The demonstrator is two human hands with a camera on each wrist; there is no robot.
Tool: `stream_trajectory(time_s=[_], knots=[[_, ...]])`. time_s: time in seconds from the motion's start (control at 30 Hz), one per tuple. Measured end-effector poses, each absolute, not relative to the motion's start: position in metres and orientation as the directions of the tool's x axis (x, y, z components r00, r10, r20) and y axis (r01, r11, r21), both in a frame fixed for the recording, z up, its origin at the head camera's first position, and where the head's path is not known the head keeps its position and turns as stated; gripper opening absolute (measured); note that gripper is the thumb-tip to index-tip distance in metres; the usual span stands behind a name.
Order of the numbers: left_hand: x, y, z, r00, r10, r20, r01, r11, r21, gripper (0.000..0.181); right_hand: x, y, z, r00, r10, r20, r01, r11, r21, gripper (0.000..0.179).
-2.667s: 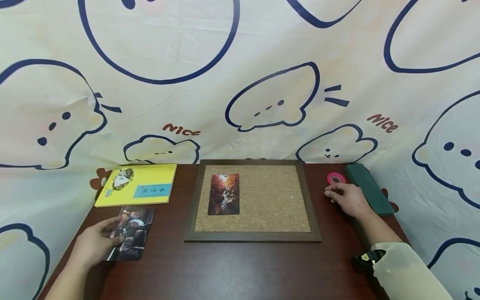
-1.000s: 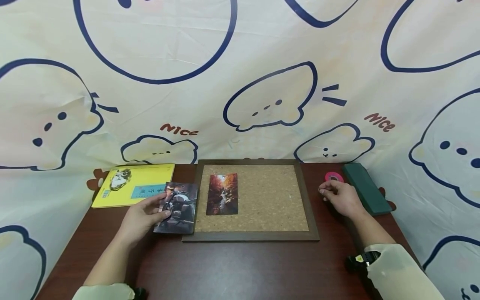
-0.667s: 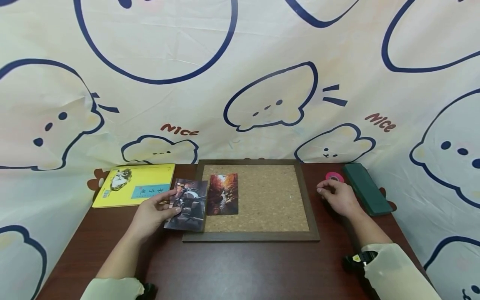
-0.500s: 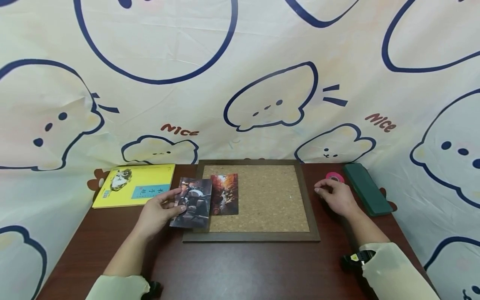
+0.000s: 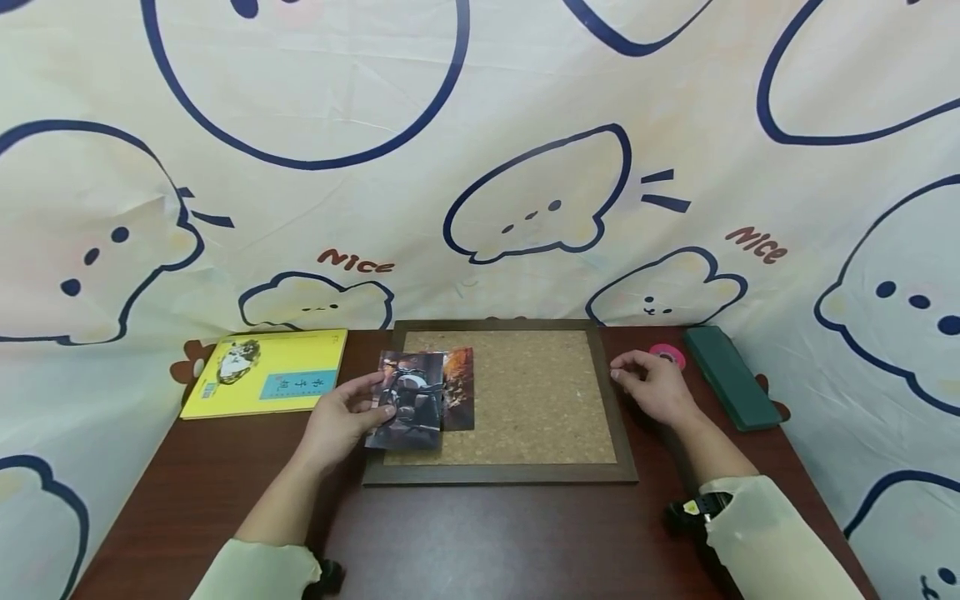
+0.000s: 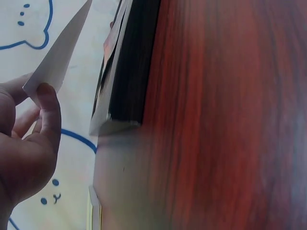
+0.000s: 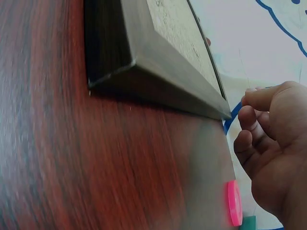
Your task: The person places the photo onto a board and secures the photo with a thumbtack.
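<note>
My left hand pinches a dark photo print by its left edge, thumb on top and fingers behind. The left wrist view shows this photo raised and tilted, apart from the board. It overhangs the left part of a framed cork board and hides part of an autumn-stream photo lying there. Beside the board's right rim hovers my right hand, fingers loosely curled. In the right wrist view nothing shows in that hand.
At the back left lies a yellow book. A pink tape roll sits behind my right hand, next to a long green case. All rest on the dark wooden table, with a printed curtain behind.
My left hand has lifted the dark photo from beside the book and carried it right, over the board's left part. The right hand has shifted left, towards the board.
</note>
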State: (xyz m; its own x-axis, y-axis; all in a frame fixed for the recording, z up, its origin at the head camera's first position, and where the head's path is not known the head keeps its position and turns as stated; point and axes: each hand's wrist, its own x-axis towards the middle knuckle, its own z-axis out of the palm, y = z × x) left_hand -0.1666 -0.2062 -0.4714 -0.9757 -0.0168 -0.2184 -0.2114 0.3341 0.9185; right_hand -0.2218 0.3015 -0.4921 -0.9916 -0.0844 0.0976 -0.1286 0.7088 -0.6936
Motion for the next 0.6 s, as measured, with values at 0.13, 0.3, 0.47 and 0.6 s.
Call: stream_trajectory(time_s=[0.13,0.3,0.47,0.6], knots=[[-0.17,-0.197,-0.473,-0.98,-0.002,-0.2,-0.188,0.348,0.919,0.064,-0.224,0.296,-0.492,-0.991,-0.094,0.092,-0.132,0.711,-0.691,0.019],[-0.176,-0.188,-0.478,-0.985,0.034,-0.167,-0.144,0.355,0.924,0.062,-0.227,0.286,-0.489,-0.99,-0.123,0.064,-0.133,0.713,-0.688,0.019],[-0.183,-0.175,-0.48,-0.986,0.048,-0.161,-0.137,0.328,0.935,0.061,-0.23,0.275,-0.488,-0.989,-0.14,0.044,-0.13,0.691,-0.711,0.012],[-0.188,-0.163,-0.48,-0.984,0.065,-0.167,-0.14,0.299,0.944,0.06,-0.232,0.267,-0.489,-0.988,-0.141,0.055,-0.138,0.692,-0.709,0.009]])
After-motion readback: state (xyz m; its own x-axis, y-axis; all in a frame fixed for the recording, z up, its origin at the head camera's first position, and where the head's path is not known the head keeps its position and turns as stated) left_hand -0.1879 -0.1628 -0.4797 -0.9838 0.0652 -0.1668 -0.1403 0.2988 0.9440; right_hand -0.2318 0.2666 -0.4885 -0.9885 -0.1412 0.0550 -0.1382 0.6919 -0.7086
